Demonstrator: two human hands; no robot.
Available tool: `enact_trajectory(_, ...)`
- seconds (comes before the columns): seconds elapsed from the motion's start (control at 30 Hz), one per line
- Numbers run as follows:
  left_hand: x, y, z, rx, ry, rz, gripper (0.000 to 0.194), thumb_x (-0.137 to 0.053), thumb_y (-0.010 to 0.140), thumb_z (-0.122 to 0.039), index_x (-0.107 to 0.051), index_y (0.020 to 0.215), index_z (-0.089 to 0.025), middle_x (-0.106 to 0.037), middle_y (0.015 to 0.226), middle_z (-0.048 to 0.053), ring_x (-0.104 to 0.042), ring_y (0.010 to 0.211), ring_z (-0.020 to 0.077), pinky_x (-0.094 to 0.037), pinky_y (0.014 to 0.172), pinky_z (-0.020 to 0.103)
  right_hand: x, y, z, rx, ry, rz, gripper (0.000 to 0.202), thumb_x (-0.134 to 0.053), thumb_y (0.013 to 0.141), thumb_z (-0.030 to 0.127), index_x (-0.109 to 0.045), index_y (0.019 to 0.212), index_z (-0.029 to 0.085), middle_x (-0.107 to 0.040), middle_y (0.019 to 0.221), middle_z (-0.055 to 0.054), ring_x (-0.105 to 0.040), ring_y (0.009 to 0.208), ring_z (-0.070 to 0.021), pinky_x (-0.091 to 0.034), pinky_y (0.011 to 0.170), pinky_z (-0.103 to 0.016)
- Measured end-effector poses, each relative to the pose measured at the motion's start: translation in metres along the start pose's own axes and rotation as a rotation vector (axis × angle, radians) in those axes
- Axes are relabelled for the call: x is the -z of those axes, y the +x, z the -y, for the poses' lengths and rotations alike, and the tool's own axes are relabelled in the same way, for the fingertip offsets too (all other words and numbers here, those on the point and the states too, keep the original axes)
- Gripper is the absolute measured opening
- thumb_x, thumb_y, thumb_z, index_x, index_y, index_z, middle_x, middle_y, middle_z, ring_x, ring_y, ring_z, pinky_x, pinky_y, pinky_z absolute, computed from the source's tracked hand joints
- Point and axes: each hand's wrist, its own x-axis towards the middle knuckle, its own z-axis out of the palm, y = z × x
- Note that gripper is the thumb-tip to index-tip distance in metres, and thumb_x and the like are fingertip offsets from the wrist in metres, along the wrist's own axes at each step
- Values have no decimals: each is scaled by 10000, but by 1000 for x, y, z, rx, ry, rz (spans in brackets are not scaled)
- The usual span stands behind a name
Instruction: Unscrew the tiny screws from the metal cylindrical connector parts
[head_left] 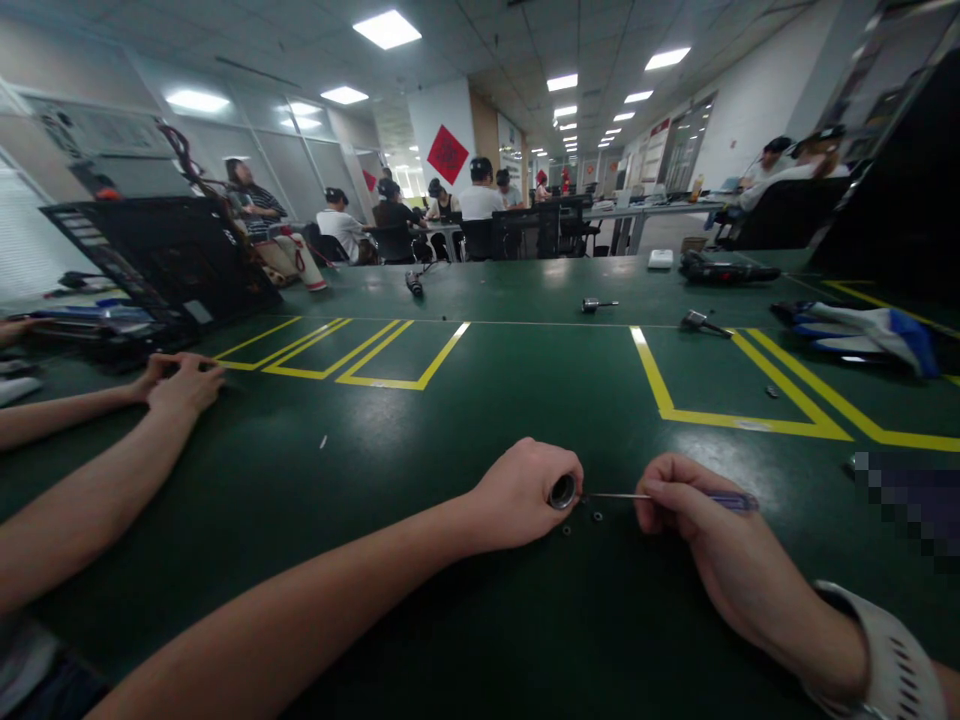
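My left hand [529, 494] is closed round a short metal tube [562, 491], its dark open end turned toward me. My right hand [694, 510] grips a thin screwdriver [731, 500] with a see-through purple handle. The shaft points left, and its tip lies close beside the tube's rim; whether it touches is too small to tell. Just below the tip, two small dark ring-shaped parts, one left [567, 531] and one right [598, 517], lie on the green table [450, 450].
Another person's hands [180, 380] rest at the left. Yellow tape [750, 424] marks boxes. Farther back lie metal tools with shafts [701, 321], a dark power tool [724, 270], and blue-white gloves [870, 330]. A small metal piece [772, 392] lies inside the right tape box.
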Motion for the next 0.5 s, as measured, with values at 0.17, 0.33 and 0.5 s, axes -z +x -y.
enact_trajectory(0.17,-2,-1,3,-5,2,-24,40,-558,787,-177,-587,813,-167,-644,803,-10,-594,767,136,-408,806,316,2,1,0,6,55,-13,150,-570,716,298,-541,606,201,-536,527,24,-461,545,-131,-343,547,-273)
enact_trajectory(0.33,-2,-2,4,-20,-39,-79,77,-566,791,-184,-597,859,-166,-659,837,2,-610,793,136,-415,810,305,1,2,1,1,38,-12,156,-578,704,306,-541,595,201,-533,524,25,-458,544,-132,-345,545,-275)
enact_trajectory(0.5,-3,-1,2,-40,-36,-42,71,-581,790,-199,-608,841,-158,-660,816,7,-612,777,135,-419,812,304,1,2,0,-1,17,1,160,-575,716,307,-553,601,199,-545,537,22,-469,553,-131,-352,551,-272)
